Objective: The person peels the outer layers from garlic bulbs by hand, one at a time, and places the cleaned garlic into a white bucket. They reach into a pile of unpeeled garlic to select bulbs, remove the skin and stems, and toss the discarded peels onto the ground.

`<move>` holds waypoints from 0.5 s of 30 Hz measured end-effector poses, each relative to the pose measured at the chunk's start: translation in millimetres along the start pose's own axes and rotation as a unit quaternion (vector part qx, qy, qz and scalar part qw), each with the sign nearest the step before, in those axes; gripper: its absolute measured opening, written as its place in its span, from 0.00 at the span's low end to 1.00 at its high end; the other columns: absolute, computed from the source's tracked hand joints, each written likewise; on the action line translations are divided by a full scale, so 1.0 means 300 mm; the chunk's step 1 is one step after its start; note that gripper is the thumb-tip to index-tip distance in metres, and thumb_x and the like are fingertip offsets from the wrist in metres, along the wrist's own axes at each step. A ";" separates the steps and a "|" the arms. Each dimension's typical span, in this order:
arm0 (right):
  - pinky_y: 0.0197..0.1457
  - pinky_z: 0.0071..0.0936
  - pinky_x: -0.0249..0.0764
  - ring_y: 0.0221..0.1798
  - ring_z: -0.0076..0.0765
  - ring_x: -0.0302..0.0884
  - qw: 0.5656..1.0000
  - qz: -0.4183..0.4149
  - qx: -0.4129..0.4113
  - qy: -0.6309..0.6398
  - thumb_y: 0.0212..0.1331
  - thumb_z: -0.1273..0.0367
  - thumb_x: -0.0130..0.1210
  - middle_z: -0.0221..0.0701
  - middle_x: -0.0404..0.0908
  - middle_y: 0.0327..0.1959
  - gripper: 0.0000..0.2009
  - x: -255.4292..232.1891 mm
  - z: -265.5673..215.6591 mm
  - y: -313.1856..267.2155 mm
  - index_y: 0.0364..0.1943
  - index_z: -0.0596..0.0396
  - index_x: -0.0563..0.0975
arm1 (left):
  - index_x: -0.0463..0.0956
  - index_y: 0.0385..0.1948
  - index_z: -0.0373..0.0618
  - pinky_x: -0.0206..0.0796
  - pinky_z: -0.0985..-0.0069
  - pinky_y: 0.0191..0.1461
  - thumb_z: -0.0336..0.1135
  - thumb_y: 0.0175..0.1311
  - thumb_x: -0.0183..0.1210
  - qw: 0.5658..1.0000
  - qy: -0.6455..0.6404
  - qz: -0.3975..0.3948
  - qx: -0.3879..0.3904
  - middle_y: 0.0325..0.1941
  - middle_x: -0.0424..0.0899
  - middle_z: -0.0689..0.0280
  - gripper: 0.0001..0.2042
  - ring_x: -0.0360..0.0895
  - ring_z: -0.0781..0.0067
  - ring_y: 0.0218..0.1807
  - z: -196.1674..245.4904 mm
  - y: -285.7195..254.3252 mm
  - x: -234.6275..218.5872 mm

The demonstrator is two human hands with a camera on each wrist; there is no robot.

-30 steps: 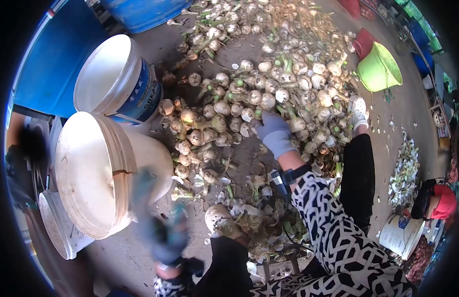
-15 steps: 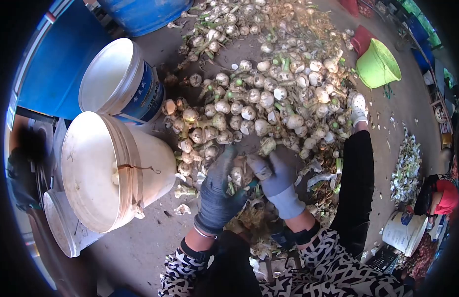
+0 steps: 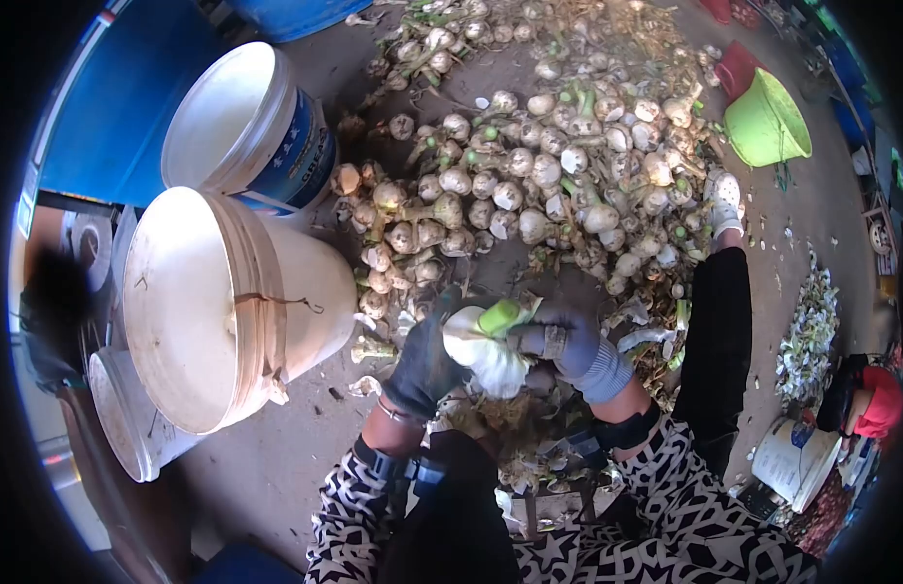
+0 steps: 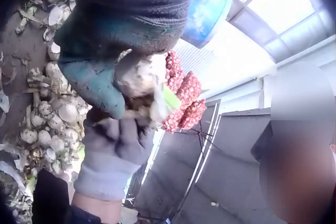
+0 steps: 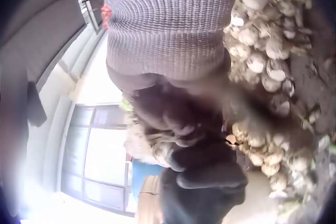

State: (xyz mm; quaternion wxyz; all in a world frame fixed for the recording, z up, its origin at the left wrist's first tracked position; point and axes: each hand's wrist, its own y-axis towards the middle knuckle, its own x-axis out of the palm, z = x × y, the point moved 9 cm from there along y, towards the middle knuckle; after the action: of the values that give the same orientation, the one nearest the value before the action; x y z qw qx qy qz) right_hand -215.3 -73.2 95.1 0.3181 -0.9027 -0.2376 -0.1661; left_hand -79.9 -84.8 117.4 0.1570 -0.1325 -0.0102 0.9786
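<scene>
Between the two gloved hands in the head view is a white garlic bulb (image 3: 492, 362) with a short green stem stub. The left hand (image 3: 422, 360), in a dark glove, grips its left side. On the other side the right hand (image 3: 580, 352), in a grey glove, pinches at the bulb near the stem. In the left wrist view the bulb (image 4: 142, 77) lies between the green-stained glove (image 4: 94, 82) and the grey glove (image 4: 118, 153). The right wrist view shows both gloves close together, with the bulb (image 5: 139, 142) partly hidden behind fingers.
A large heap of garlic bulbs (image 3: 549, 170) spreads ahead on the floor. White buckets (image 3: 179, 311) stand at the left, blue containers behind. A green bucket (image 3: 766, 119) stands at the upper right. Peelings lie below the hands, and a person in red (image 3: 875, 401) is at far right.
The right hand has come back from the heap, and the left hand has moved in from the lower left. Since the middle frame, a clean white bulb with a green stub shows between them.
</scene>
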 end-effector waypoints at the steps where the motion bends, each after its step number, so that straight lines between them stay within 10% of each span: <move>1: 0.40 0.23 0.74 0.36 0.24 0.77 1.000 -0.005 0.002 -0.001 0.56 0.71 0.58 0.27 0.82 0.33 0.11 0.013 0.011 0.010 0.42 0.60 0.81 | 0.68 0.54 0.37 0.71 0.66 0.52 0.57 0.61 0.55 0.999 -0.039 -0.032 -0.001 0.47 0.81 0.57 0.31 0.80 0.62 0.47 0.003 0.025 -0.003; 3: 0.47 0.28 0.74 0.42 0.27 0.78 0.994 -0.088 -0.063 0.029 0.55 0.70 0.59 0.33 0.83 0.38 0.13 0.084 0.025 0.020 0.43 0.63 0.81 | 0.75 0.44 0.40 0.71 0.67 0.50 0.40 0.66 0.52 0.971 0.225 -0.025 0.077 0.43 0.82 0.56 0.14 0.80 0.61 0.43 0.028 0.055 -0.012; 4: 0.53 0.32 0.74 0.48 0.32 0.78 0.981 -0.149 -0.073 0.102 0.56 0.68 0.58 0.38 0.81 0.45 0.18 0.103 0.061 0.034 0.49 0.65 0.77 | 0.76 0.44 0.40 0.71 0.68 0.50 0.38 0.68 0.48 0.996 -0.083 0.030 -0.032 0.42 0.81 0.55 0.13 0.80 0.61 0.43 -0.111 0.066 -0.031; 5: 0.53 0.32 0.74 0.48 0.32 0.78 0.981 -0.151 -0.071 0.102 0.56 0.68 0.58 0.38 0.81 0.45 0.18 0.113 0.053 0.039 0.49 0.65 0.77 | 0.76 0.43 0.40 0.71 0.69 0.50 0.36 0.69 0.45 0.910 -0.383 0.082 -0.138 0.42 0.81 0.54 0.13 0.80 0.61 0.43 -0.198 0.065 -0.013; 7: 0.56 0.35 0.74 0.50 0.37 0.79 0.929 -0.196 -0.028 0.312 0.57 0.65 0.57 0.40 0.80 0.49 0.24 0.152 0.030 0.048 0.55 0.66 0.72 | 0.75 0.46 0.37 0.71 0.70 0.51 0.38 0.71 0.42 0.992 -0.011 0.074 -0.106 0.44 0.80 0.53 0.16 0.80 0.62 0.45 -0.180 0.049 -0.053; 8: 0.57 0.35 0.75 0.51 0.40 0.79 0.909 -0.225 -0.029 0.349 0.58 0.64 0.56 0.41 0.78 0.52 0.27 0.156 0.011 0.054 0.59 0.66 0.68 | 0.73 0.50 0.35 0.69 0.71 0.55 0.42 0.74 0.38 0.978 -0.169 0.077 -0.098 0.48 0.80 0.54 0.20 0.78 0.63 0.49 -0.177 0.029 -0.053; 9: 0.57 0.35 0.75 0.51 0.40 0.79 0.909 -0.223 -0.031 0.350 0.58 0.64 0.56 0.41 0.78 0.52 0.27 0.146 0.021 0.070 0.59 0.66 0.68 | 0.69 0.56 0.36 0.66 0.72 0.59 0.46 0.75 0.38 0.798 -0.575 0.030 -0.175 0.50 0.79 0.57 0.23 0.76 0.64 0.52 -0.116 0.024 0.027; 11: 0.55 0.35 0.76 0.49 0.37 0.80 0.878 -0.229 -0.020 0.419 0.59 0.64 0.56 0.41 0.78 0.50 0.26 0.124 0.093 0.133 0.58 0.66 0.68 | 0.65 0.60 0.37 0.65 0.72 0.60 0.53 0.73 0.41 0.770 -0.620 0.061 -0.137 0.51 0.79 0.60 0.27 0.75 0.67 0.54 -0.042 -0.014 0.011; 15: 0.54 0.45 0.76 0.52 0.47 0.78 0.873 -0.220 -0.001 0.436 0.58 0.62 0.56 0.48 0.76 0.53 0.28 0.078 0.252 0.221 0.60 0.63 0.66 | 0.65 0.59 0.37 0.66 0.75 0.57 0.53 0.57 0.64 0.876 -0.459 0.046 -0.142 0.47 0.80 0.63 0.35 0.76 0.75 0.49 -0.221 -0.076 -0.014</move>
State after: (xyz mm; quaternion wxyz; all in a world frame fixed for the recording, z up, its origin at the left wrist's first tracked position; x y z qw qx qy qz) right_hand -149.1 -61.8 16.8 0.3441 -0.6632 -0.2669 -0.6087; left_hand -51.8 -65.8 55.9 0.0688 0.3103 -0.2138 0.9237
